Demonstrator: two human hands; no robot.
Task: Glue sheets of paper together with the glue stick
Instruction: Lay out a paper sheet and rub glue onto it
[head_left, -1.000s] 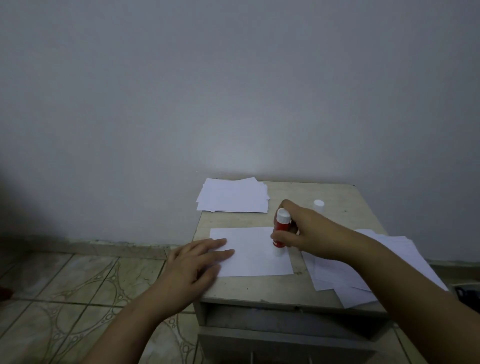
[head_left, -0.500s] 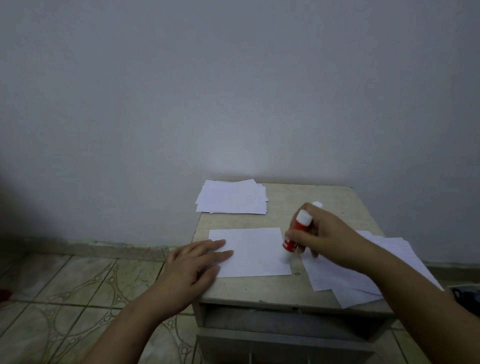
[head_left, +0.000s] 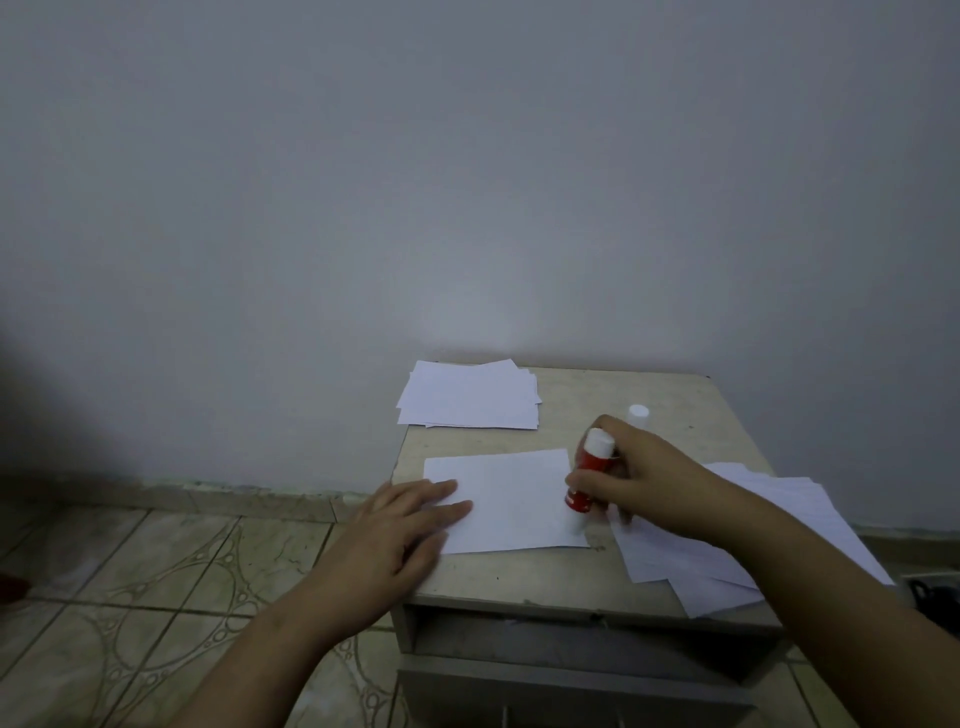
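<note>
White sheet (head_left: 511, 501) lies mid-surface (head_left: 519, 577); at its 9 o'clock your left hand (head_left: 400, 530) presses it flat, fingers straight. At 3 o'clock your right hand (head_left: 639, 480) grips the red glue stick (head_left: 587, 480), tip down on its edge.

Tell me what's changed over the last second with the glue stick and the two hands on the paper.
The right hand kept its grip on the glue stick and swept it along the right edge of the sheet, out toward the edge, then back and nearer the front right corner. The left hand stayed flat on the sheet's left edge. The sheet, both paper stacks and the white cap did not move.
</note>
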